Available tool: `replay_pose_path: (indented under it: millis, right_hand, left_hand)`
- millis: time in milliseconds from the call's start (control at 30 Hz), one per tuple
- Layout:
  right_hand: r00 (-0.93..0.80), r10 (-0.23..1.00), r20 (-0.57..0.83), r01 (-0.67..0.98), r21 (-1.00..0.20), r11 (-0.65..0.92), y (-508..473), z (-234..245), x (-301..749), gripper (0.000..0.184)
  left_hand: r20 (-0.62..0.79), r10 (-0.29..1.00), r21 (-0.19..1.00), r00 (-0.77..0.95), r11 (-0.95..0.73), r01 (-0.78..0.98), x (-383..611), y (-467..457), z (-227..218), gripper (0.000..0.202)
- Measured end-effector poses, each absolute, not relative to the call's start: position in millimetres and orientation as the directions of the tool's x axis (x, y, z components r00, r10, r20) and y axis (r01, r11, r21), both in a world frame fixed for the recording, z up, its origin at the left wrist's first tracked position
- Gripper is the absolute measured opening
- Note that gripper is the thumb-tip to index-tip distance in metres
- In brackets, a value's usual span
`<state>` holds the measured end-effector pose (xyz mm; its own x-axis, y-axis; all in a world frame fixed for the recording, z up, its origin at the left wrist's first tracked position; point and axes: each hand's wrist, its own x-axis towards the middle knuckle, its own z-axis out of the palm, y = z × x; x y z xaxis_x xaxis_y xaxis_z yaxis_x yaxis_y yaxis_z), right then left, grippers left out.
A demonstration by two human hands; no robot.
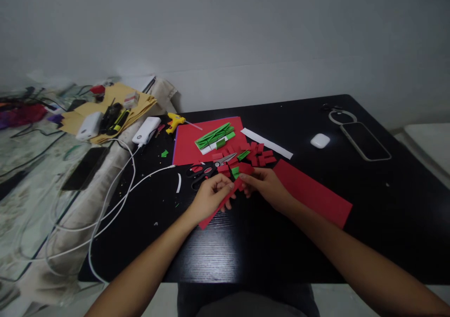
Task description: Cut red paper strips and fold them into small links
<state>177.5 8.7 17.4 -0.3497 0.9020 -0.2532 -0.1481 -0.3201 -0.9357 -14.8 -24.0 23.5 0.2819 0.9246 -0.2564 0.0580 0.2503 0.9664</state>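
A long red paper strip point(211, 219) slants between my two hands, just above the table's middle. Its lower end sticks out under my left hand point(211, 196), whose thumb and fingers are closed on it. My right hand point(264, 185) pinches the upper end between thumb and fingers. Right beyond the fingertips lie black-handled scissors point(208, 168) with partly spread blades. Around the blades are several small folded red paper pieces point(260, 160) and a small folded green piece point(243, 155). Folded green paper strips point(215, 135) rest farther back on a red sheet point(186, 141).
A red paper rectangle point(314, 194) lies under my right forearm. Behind it is a white paper strip point(272, 145). A yellow glue gun point(174, 122) and white power bank point(146, 130) with looping cables stand left. A white case point(319, 140) and phone point(365, 141) lie right.
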Motion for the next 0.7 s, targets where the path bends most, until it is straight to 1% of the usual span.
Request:
replay_pose_path:
  millis: [100,167,367,700]
  right_hand:
    - [-0.313,0.920,-0.238,-0.193,-0.932,-0.307,12,15,181,0.034]
    - [-0.302,0.919,-0.254,-0.201,-0.925,-0.321,10,16,179,0.034]
    - [-0.405,0.861,-0.308,-0.160,-0.903,-0.399,-2,21,168,0.037]
    - [-0.434,0.853,-0.289,-0.145,-0.913,-0.383,0,19,171,0.045]
  left_hand:
    - [-0.252,0.924,0.967,0.288,0.249,0.046,-15,-23,24,0.033]
    - [-0.245,0.926,0.969,0.288,0.243,0.043,-15,-23,24,0.033]
    - [-0.235,0.922,0.971,0.308,0.235,0.035,-17,-22,26,0.033]
    - [-0.232,0.921,0.972,0.314,0.233,0.034,-17,-22,26,0.033]
